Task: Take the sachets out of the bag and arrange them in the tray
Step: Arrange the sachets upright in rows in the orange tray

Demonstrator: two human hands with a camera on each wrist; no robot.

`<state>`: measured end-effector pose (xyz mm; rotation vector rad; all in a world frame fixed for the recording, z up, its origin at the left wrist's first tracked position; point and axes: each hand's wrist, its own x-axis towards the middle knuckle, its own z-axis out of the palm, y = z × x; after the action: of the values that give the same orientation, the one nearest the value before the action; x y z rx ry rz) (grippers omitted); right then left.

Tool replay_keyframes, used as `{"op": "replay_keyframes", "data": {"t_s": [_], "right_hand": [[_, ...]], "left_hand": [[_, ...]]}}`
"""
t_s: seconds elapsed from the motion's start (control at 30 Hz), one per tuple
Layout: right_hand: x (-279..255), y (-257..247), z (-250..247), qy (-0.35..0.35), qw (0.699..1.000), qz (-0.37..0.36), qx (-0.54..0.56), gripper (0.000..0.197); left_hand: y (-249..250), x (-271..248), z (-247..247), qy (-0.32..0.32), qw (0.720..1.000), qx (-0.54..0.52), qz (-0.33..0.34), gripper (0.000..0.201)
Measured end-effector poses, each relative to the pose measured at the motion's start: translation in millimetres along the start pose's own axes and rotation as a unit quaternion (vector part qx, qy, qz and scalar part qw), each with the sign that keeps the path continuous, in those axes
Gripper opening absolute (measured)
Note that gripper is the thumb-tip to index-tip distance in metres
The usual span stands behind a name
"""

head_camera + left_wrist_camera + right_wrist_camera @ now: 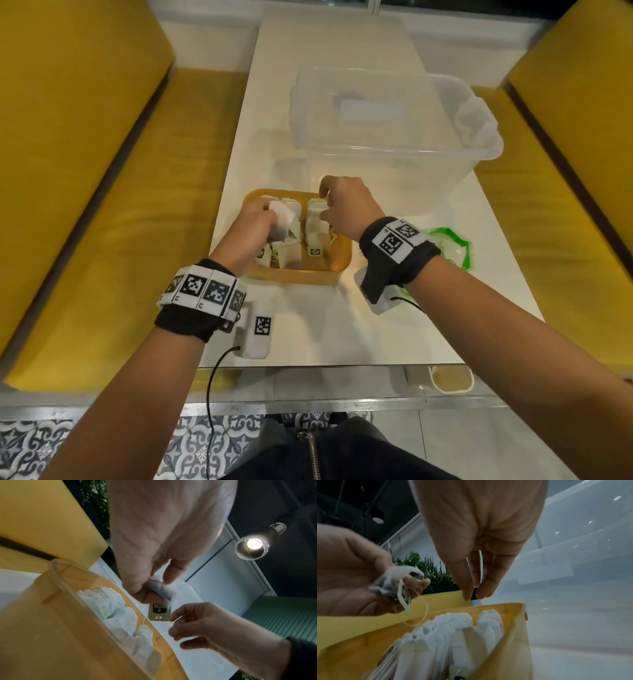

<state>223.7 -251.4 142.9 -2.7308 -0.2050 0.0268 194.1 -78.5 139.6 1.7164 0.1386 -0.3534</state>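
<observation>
A yellow tray [294, 275] on the white table holds white sachets [317, 219] standing in rows. My left hand [274, 214] hovers over the tray's left side and grips a small bunch of sachets [283, 221], crumpled in its fingers [419, 584], with a gold tag [159, 613] and string dangling. My right hand [323, 205] is over the right row, thumb and fingers pinching a small dark-and-white piece [475, 597], seemingly a sachet tag. The green-edged clear bag [448, 246] lies flat right of the tray, partly hidden by my right wrist.
A large clear plastic box [394, 137] stands just behind the tray, a white cloth over its right rim. Yellow benches [85, 171] flank the narrow table on both sides. The table's near edge [325, 366] is close to my body.
</observation>
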Motion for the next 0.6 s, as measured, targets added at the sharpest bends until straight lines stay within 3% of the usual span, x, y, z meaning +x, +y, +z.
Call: {"op": "replay_keyframes", "data": {"t_s": [0.17, 0.27, 0.33, 0.47, 0.6], "right_hand": [[-2, 9, -8, 0.014, 0.997, -0.006, 0.079, 0.017], [-7, 7, -14, -0.045, 0.97, -0.008, 0.238, 0.021], [-9, 4, -15, -0.088, 0.956, -0.009, 0.279, 0.027], [-11, 2, -11, -0.096, 0.985, -0.047, 0.136, 0.025], [-11, 5, -13, -0.086, 0.992, -0.076, 0.059, 0.012]], "left_hand": [[-5, 3, 10, -0.018, 0.997, 0.04, 0.058, 0.036], [-9, 4, 17, -0.016, 0.997, 0.022, 0.07, 0.04], [-10, 5, 21, -0.006, 0.997, 0.015, 0.074, 0.044], [-13, 6, 30, 0.015, 0.997, 0.015, 0.073, 0.051], [-20, 7, 30, 0.034, 0.996, 0.046, 0.073, 0.055]]}}
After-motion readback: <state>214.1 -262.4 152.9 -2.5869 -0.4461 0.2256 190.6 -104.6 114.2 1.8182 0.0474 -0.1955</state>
